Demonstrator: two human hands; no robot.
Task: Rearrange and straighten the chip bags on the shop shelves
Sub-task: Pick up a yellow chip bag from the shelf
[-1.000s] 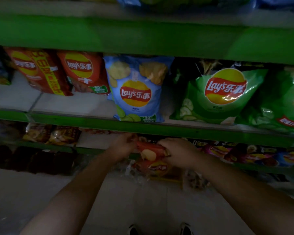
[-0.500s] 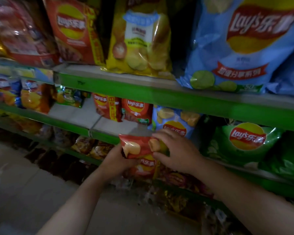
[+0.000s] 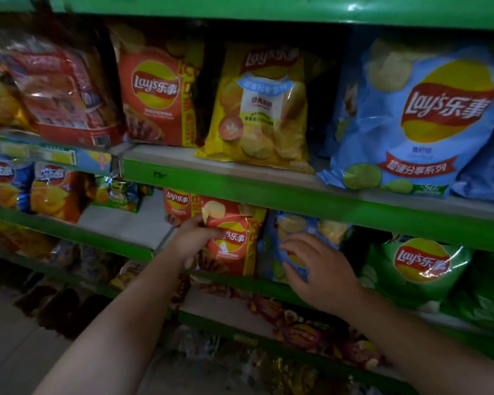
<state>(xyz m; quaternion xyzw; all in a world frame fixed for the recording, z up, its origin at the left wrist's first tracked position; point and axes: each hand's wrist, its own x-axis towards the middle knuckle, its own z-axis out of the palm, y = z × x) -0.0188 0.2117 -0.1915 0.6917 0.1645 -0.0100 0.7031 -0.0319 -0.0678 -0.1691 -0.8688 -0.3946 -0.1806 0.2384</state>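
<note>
A small red Lay's bag [image 3: 234, 240] stands upright on the middle green shelf [image 3: 311, 205], in front of another red bag [image 3: 177, 202]. My left hand [image 3: 194, 242] grips its left edge. My right hand [image 3: 320, 269] has let go; its fingers are spread and rest on the small light-blue Lay's bag [image 3: 300, 232] just to the right. A green Lay's bag [image 3: 419, 266] leans further right.
The upper shelf holds a large red bag [image 3: 157, 92], a yellow bag [image 3: 263, 109] and a large blue bag [image 3: 422, 118]. Blue and orange bags [image 3: 49, 189] stand at the left. Dark snack packs [image 3: 305, 332] fill the lower shelf. Floor lies below left.
The red bag went from both hands in front of the shelf onto the middle shelf. My right hand released it and moved right to the blue bag. The camera moved closer and higher.
</note>
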